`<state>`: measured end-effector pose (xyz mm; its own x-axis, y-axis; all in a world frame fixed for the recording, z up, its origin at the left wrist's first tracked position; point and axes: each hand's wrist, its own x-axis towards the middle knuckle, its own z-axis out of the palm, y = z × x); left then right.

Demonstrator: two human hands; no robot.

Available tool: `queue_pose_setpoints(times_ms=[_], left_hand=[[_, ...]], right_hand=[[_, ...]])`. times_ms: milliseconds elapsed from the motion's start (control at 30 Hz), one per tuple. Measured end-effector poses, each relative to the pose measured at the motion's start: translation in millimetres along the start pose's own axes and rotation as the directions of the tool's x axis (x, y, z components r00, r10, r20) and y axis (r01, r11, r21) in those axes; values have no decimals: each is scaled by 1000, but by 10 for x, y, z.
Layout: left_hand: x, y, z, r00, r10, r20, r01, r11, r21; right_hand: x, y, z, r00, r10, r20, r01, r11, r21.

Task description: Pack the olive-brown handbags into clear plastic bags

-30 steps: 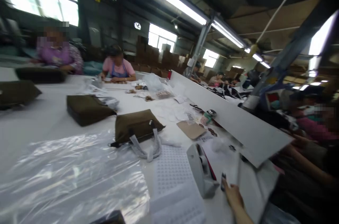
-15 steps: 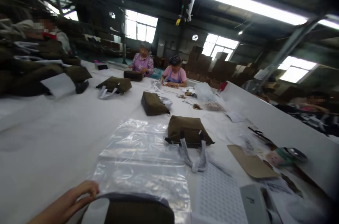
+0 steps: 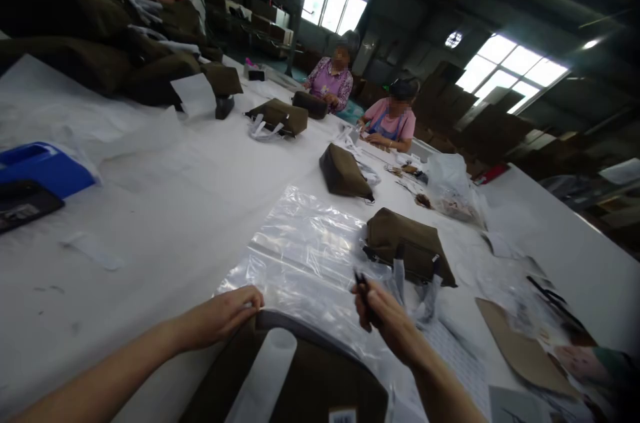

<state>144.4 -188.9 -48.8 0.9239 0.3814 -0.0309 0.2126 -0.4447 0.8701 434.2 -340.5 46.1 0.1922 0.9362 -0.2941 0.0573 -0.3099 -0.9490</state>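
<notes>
A dark olive bag (image 3: 320,370) lies at the near edge, with a white wrapped handle (image 3: 267,370) across its front. My left hand (image 3: 225,313) pinches the upper left edge of this bag, fingers closed. Above the bag's right side, my right hand (image 3: 380,316) is closed around a small dark pointed tool (image 3: 365,291). Clear plastic sheets (image 3: 305,250) lie flat beyond the bag. Just past my right hand sits another olive bag (image 3: 410,243) with wrapped handles.
More olive bags (image 3: 345,171) stand farther along the white table (image 3: 165,210). A blue object (image 3: 47,170) and a dark phone-like object (image 3: 25,204) lie at left. Brown card (image 3: 523,346) is at right. Two people (image 3: 330,80) (image 3: 393,118) sit at the far end.
My right hand has come into view holding the dark tool. The view has turned left and tilted down, showing more of the near bag and the blue object.
</notes>
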Motion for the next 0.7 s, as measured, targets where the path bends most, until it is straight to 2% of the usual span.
queue_pose_setpoints(times_ms=[67,100,200,367,533,700], left_hand=[[-7,-55,2,999,-9,-42,7,999,-50],[-11,-80,-3,998,-20,-66,15,997,-79],[-16,-156,-40,996,-8,-89,-4,990,-138],[-2,-264,-95,987,160,9,-156,973,-169],[-2,-252,-98,990,143,17,-138,976,-168],[-1,-165,-66,997,72,20,-67,983,-170]], right_hand=[[301,-106,300,966,85,244,-54,990,-131],[402,-136,406,938,127,324,-67,980,-190],[573,-149,587,887,196,418,-41,935,-351],[675,-58,678,863,255,437,31,835,-549],[707,-37,753,848,224,480,119,803,-584],[695,10,825,881,217,421,90,797,-598]])
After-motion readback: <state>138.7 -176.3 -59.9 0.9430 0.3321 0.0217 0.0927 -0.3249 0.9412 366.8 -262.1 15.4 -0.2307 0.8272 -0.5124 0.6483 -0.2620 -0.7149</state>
